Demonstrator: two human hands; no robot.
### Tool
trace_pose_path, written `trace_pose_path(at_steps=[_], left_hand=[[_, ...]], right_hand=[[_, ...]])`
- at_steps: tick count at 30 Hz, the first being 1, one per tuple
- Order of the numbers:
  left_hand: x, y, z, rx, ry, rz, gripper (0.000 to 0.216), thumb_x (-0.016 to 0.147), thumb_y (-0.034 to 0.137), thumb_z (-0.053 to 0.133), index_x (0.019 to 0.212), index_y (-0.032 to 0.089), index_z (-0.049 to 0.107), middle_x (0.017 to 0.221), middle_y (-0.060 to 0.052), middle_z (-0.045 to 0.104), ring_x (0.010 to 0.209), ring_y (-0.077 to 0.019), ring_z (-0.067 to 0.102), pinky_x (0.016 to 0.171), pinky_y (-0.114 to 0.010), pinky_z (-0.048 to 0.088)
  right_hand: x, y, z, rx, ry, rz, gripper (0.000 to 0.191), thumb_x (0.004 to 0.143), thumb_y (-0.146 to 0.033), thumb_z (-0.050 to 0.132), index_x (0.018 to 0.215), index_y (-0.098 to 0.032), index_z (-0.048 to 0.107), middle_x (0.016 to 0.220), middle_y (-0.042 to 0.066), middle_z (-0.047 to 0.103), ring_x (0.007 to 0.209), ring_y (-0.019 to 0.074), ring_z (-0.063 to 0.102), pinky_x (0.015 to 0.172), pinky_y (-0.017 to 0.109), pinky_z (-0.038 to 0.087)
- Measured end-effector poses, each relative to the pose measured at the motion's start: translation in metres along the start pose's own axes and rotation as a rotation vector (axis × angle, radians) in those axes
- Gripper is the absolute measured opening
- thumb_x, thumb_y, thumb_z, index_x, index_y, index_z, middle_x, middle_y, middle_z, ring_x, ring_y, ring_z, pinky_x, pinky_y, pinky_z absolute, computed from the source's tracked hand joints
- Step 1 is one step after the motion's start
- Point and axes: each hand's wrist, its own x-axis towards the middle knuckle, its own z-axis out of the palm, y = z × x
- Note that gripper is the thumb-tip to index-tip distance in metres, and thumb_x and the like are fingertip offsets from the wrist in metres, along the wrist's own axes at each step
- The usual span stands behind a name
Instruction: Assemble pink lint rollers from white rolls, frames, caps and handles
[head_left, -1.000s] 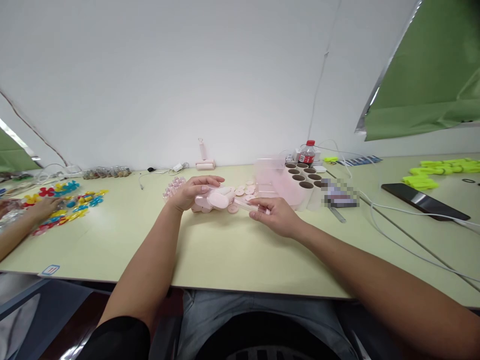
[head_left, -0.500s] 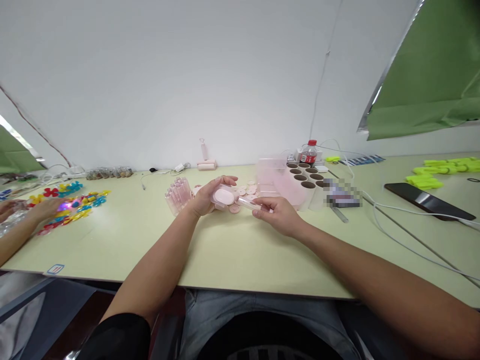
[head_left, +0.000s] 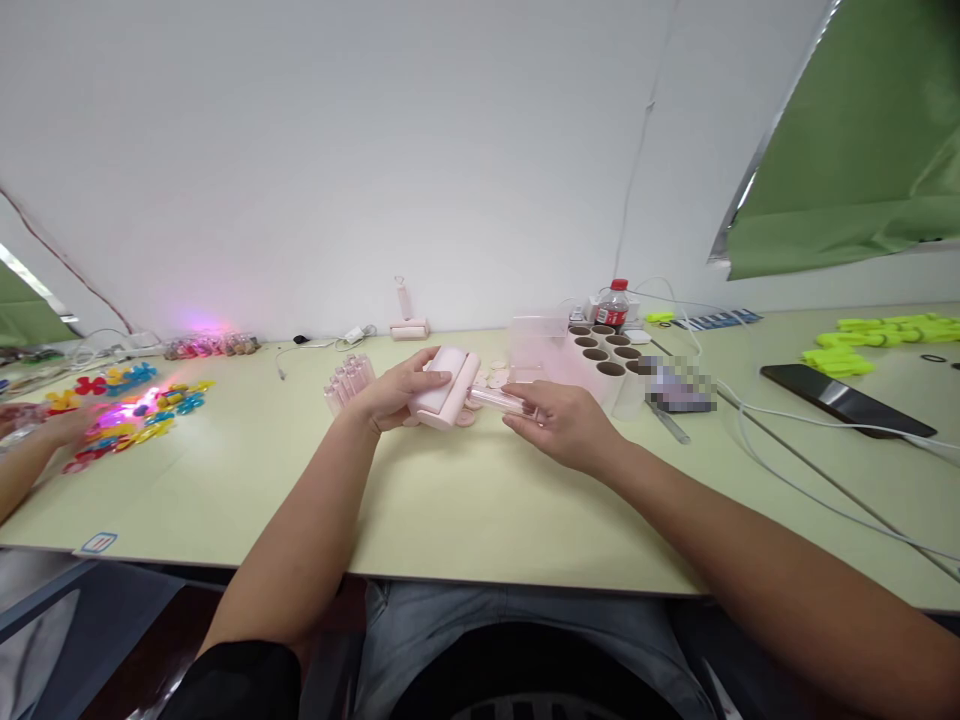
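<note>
My left hand (head_left: 394,395) grips a pale pink lint roller head (head_left: 451,388) with a white roll in it, thumb lying across the top. From the other side my right hand (head_left: 566,422) holds a clear pink handle (head_left: 495,400) between thumb and fingers. The handle's tip is right at the roller head; whether the two are joined I cannot tell. Behind and under the hands lie several small pink discs (head_left: 496,376). A cluster of pink clear handles (head_left: 349,382) stands left of my left hand.
A lint roller (head_left: 409,328) stands by the wall. To the right are paper rolls with brown cores (head_left: 596,355), a clear plastic box (head_left: 536,340), a red-capped bottle (head_left: 615,305), a phone (head_left: 844,400) and cables. At the left, another person's hand (head_left: 71,425) is among coloured, lit pieces (head_left: 142,410).
My left hand has turned the roller head, so its white roll and long pink side now face up. The handle in my right hand stays beside it. Lights glow at the left rear.
</note>
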Motion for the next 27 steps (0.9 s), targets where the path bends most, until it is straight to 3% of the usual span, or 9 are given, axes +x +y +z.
trace_pose_path(at_steps=[4,7,9,11,19,27], left_hand=[[0.0,0.0,-0.002,0.016,0.031,0.112,0.066,0.069,0.029,0.077,0.128,0.024,0.048,0.1,-0.007,0.066,0.079,-0.0235,0.067,0.063,-0.031,0.051],[0.0,0.001,-0.007,0.041,0.126,0.219,0.071,0.067,0.032,0.077,0.131,0.024,0.048,0.105,-0.006,0.064,0.085,-0.023,0.066,0.07,-0.032,0.052],[0.001,0.001,-0.011,0.064,0.151,0.264,0.075,0.066,0.034,0.077,0.134,0.025,0.047,0.107,-0.005,0.064,0.084,-0.0215,0.065,0.072,-0.032,0.051],[0.002,0.0,-0.012,0.071,0.136,0.272,0.078,0.065,0.035,0.077,0.136,0.026,0.046,0.106,-0.005,0.064,0.082,-0.0207,0.064,0.07,-0.031,0.05],[0.006,-0.007,-0.008,0.077,0.066,0.297,0.069,0.069,0.032,0.076,0.131,0.026,0.046,0.094,-0.002,0.06,0.074,-0.017,0.06,0.061,-0.025,0.046],[0.008,-0.01,-0.008,0.138,0.065,0.335,0.069,0.071,0.036,0.074,0.133,0.029,0.045,0.1,-0.002,0.058,0.078,-0.0169,0.057,0.061,-0.024,0.043]], right_hand=[[0.003,0.006,-0.001,0.274,0.034,0.163,0.046,0.084,-0.049,0.059,0.118,-0.017,0.065,0.083,0.006,0.069,0.062,0.016,0.058,0.059,0.029,0.046],[0.007,0.012,-0.004,0.39,0.054,0.258,0.047,0.089,-0.058,0.049,0.09,-0.016,0.068,0.071,0.004,0.065,0.051,0.0122,0.051,0.051,0.026,0.04],[0.008,0.013,-0.006,0.352,0.05,0.273,0.056,0.089,-0.065,0.043,0.068,-0.017,0.062,0.062,0.003,0.061,0.049,0.0114,0.048,0.049,0.025,0.037],[0.009,0.013,-0.007,0.337,0.058,0.283,0.062,0.088,-0.07,0.04,0.059,-0.018,0.056,0.056,0.003,0.057,0.048,0.0113,0.046,0.048,0.025,0.035],[0.008,0.012,-0.001,0.693,0.022,0.486,0.059,0.08,-0.074,0.051,0.062,-0.018,0.054,0.039,-0.003,0.044,0.033,0.0094,0.039,0.035,0.024,0.031],[0.011,0.008,-0.002,0.855,0.035,0.639,0.054,0.077,-0.068,0.061,0.058,-0.018,0.054,0.037,-0.004,0.039,0.033,0.0075,0.032,0.031,0.023,0.034]])
